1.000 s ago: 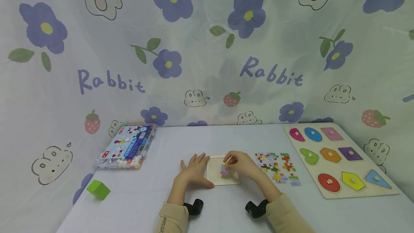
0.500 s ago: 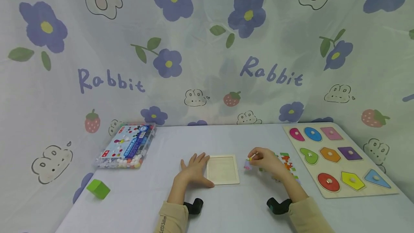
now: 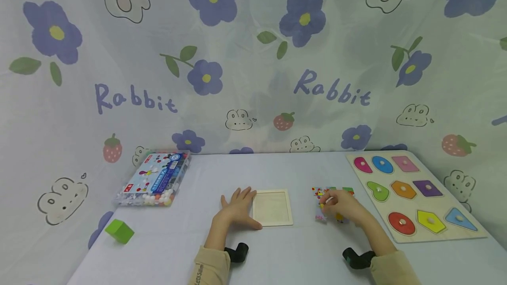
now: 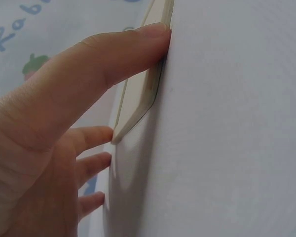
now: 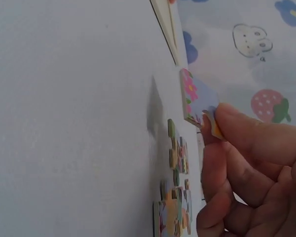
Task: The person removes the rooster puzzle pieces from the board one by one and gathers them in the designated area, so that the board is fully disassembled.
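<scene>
My left hand (image 3: 237,209) lies spread on the table against the left side of a shallow wooden puzzle tray (image 3: 272,223). In the left wrist view its thumb touches the edge of the tray (image 4: 138,98), with the other fingers apart. My right hand (image 3: 343,206) pinches a puzzle piece (image 5: 200,96) between thumb and forefinger; pink flowers on a lilac ground show on it. The held piece hangs above the table, over the left part of the loose puzzle pieces (image 3: 318,191). Most of those pieces are hidden behind the right hand in the head view.
At the right lies a wooden shape board (image 3: 382,206) with colored knobbed shapes. A clear plastic box (image 3: 154,179) with a printed lid stands at the back left. Near the left table edge sits a green cube (image 3: 120,231). A patterned curtain (image 3: 253,78) hangs behind the table.
My right hand has carried the pinched puzzle piece from above the tray rightward to the loose pieces. The bare floor of the tray has come into view. The left hand has stayed in place.
</scene>
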